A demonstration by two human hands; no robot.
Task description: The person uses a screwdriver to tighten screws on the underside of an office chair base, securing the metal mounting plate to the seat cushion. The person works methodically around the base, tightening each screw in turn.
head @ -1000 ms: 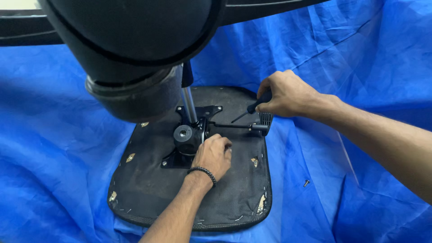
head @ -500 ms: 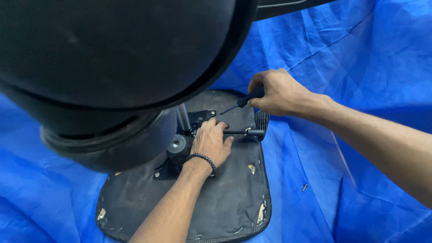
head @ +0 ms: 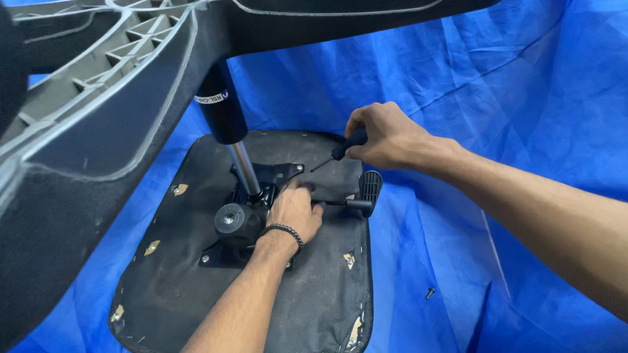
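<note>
An upside-down office chair seat (head: 190, 281), black underside up, lies on a blue sheet (head: 497, 85). A black metal mechanism plate (head: 275, 175) is fixed at its middle, with a chrome gas cylinder (head: 243, 167) rising from it into the chair base overhead. My left hand (head: 296, 210), a beaded bracelet on its wrist, rests on the plate beside the cylinder. My right hand (head: 386, 134) grips a black-handled screwdriver (head: 337, 155), its tip pointing down-left toward the plate. A black lever paddle (head: 370, 188) sticks out at the seat's right edge.
The grey star base (head: 98, 111) of the chair looms across the upper left, close to the camera, hiding part of the seat. A round black knob (head: 232, 221) sits left of my left hand. A loose screw (head: 430, 293) lies on the blue sheet at lower right.
The view shifted and the chair base now shows its ribbed underside. My right hand lifted the screwdriver slightly up and away from the plate; my left hand stays on the mechanism.
</note>
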